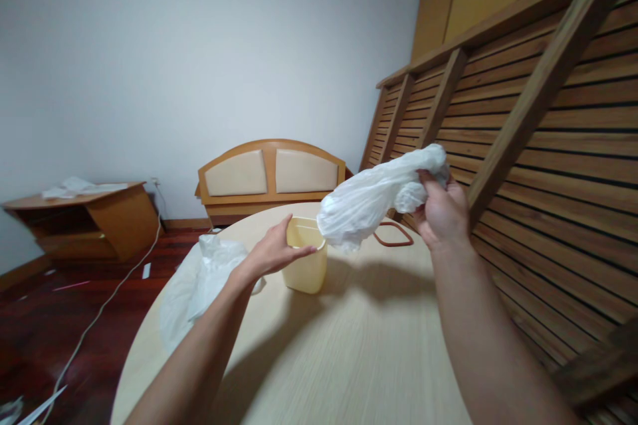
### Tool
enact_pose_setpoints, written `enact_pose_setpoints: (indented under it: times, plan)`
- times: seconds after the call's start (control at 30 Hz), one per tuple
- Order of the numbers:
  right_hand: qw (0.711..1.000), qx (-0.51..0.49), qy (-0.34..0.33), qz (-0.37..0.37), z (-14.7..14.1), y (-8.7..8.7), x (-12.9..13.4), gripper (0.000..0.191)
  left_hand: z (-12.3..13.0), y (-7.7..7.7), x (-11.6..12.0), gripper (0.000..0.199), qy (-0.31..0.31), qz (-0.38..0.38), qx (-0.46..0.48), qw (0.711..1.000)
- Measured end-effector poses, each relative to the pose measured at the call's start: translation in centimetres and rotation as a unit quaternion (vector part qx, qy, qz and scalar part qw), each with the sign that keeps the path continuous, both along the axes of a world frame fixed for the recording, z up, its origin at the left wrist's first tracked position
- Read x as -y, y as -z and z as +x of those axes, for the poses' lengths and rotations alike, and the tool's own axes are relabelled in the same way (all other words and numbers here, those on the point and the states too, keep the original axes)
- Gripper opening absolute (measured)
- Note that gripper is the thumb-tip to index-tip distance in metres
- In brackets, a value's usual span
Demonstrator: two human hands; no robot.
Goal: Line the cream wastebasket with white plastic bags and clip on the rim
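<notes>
My right hand (441, 206) is closed around the gathered top of a white plastic bag (353, 209), which hangs tilted to the left in the air. The bag's lower end is beside the rim of a pale yellow bin (306, 269) that stands upright on the round table (349, 358). My left hand (279, 246) grips the bin's left side, thumb over the near rim and fingers at the far side. Behind the bag, a brown ring-shaped frame (393, 234) lies on the table.
Another thin white plastic bag (214, 272) lies on the table's left part. A wooden slatted panel (548, 166) leans along the right. Farther back are a headboard (272, 176) and a low cabinet (119, 222); a cable (112, 295) crosses the floor.
</notes>
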State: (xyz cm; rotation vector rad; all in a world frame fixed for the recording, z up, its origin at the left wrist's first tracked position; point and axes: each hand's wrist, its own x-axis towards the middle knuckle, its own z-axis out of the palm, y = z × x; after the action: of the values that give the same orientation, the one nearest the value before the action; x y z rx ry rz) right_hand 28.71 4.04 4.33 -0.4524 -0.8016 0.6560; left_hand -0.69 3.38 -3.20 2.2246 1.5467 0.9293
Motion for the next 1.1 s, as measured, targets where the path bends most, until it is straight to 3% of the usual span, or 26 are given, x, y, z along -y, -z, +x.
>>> enact_pose_setpoints:
  times: [0.13,0.37,0.63,0.8,0.87,0.97,1.1]
  plan:
    - [0.999,0.025,-0.024,-0.024,-0.5,0.0,0.4,0.021,0.1,0.5,-0.5,0.103,-0.057,0.021,0.001,0.998]
    - [0.964,0.218,-0.077,-0.128,-0.2,1.1,0.7,0.025,1.0,1.8,-1.2,0.088,-0.082,0.089,0.014,0.993]
    - [0.909,0.34,-0.158,-0.182,-0.8,1.6,1.1,0.023,1.4,3.8,-2.6,0.055,-0.035,0.148,0.017,0.988]
    - [0.891,0.371,-0.201,-0.166,-2.5,1.7,1.7,0.027,2.3,2.6,-1.4,0.041,-0.032,0.196,0.072,0.977]
    - [0.885,0.38,-0.216,-0.158,-3.2,1.7,2.1,0.027,3.0,1.7,-0.1,0.038,-0.003,0.208,0.125,0.97]
    - [0.882,0.378,-0.239,-0.146,-4.1,1.4,2.8,0.025,4.4,0.8,1.9,0.051,0.105,0.153,0.186,0.965]
    - [0.882,0.362,-0.27,-0.132,-4.8,0.9,3.7,0.026,5.8,0.8,3.5,0.092,0.188,0.083,0.208,0.956]
